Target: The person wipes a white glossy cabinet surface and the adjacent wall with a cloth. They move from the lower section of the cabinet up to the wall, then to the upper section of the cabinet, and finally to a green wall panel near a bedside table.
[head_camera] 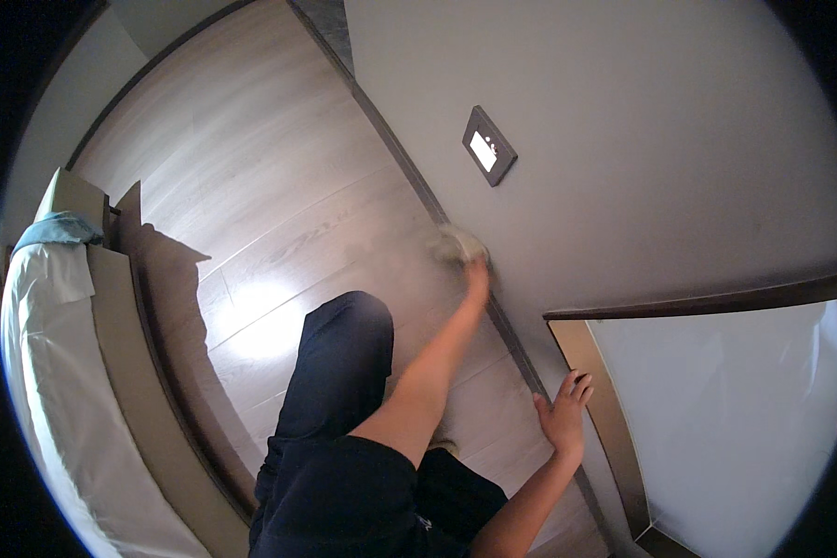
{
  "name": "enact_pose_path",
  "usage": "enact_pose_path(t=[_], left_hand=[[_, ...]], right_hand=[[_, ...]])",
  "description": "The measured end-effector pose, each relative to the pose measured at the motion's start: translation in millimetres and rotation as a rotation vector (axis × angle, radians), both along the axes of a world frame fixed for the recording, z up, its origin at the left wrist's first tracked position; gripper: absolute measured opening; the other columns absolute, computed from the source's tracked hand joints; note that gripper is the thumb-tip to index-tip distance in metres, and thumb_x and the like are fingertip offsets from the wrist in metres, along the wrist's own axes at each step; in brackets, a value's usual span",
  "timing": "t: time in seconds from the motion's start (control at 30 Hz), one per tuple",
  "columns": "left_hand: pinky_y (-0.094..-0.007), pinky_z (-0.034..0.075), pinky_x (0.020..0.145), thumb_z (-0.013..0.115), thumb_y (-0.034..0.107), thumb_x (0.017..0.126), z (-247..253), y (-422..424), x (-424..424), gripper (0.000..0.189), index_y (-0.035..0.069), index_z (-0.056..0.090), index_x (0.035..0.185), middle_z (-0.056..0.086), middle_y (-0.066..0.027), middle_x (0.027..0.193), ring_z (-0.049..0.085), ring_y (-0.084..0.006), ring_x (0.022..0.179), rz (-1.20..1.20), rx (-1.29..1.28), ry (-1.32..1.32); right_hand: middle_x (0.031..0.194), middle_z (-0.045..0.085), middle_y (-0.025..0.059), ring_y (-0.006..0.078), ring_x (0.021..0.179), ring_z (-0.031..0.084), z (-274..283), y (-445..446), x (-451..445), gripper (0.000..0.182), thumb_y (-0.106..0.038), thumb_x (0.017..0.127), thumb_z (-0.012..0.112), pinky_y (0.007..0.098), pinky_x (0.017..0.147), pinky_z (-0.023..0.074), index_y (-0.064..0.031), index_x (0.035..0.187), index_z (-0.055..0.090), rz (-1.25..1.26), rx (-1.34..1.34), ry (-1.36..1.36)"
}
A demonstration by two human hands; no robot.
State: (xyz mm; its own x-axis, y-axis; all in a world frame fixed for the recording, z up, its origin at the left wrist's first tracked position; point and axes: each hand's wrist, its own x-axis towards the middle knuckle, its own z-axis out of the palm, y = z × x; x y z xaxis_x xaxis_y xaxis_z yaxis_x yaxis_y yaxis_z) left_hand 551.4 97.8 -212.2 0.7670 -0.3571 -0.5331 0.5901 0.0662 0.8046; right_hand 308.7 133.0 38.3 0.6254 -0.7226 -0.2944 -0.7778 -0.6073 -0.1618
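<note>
A pale cloth (pixel 464 245), blurred, lies against the dark baseboard (pixel 404 162) where the wood floor meets the grey wall. One arm reaches forward to it, and my left hand (pixel 477 268) holds the cloth at the baseboard. Farther right, my right hand (pixel 566 411) rests with spread fingers at the wall and the edge of a tan frame (pixel 621 425) around a glossy white panel (pixel 725 404). Nothing shows in that hand.
A wall plate with a lit panel (pixel 488 146) is mounted above the baseboard. At the left stands a bed with a white sheet (pixel 63 335), a tan side board (pixel 122 335) and a blue cloth (pixel 59 230) on its corner. Wood flooring (pixel 272 174) runs between bed and wall.
</note>
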Motion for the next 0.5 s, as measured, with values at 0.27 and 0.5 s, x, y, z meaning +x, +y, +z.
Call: enact_pose_path(t=[0.27,0.5], left_hand=[[-0.0437,0.025,0.103,0.038,0.025,0.091,114,21,-173,0.052,0.004,0.025,0.137,0.021,-0.0169,0.142,0.024,-0.0353,0.128,-0.290,-0.158,0.486],[-0.0337,0.023,0.103,0.041,0.029,0.091,137,-12,-26,0.048,0.006,0.034,0.131,0.031,-0.0131,0.138,0.030,-0.0240,0.125,0.274,-0.350,0.245]], right_hand=[[0.136,0.006,0.0388,0.0551,0.125,0.006,-17,-23,-33,0.084,-0.033,0.079,0.061,0.0553,0.104,0.0128,0.0073,0.135,0.012,-0.042,0.207,-0.077],[0.143,0.003,0.0279,0.0426,0.132,0.003,8,-11,-19,0.074,-0.030,0.083,0.057,0.0422,0.107,0.0156,0.0015,0.137,0.017,-0.156,0.261,-0.080]])
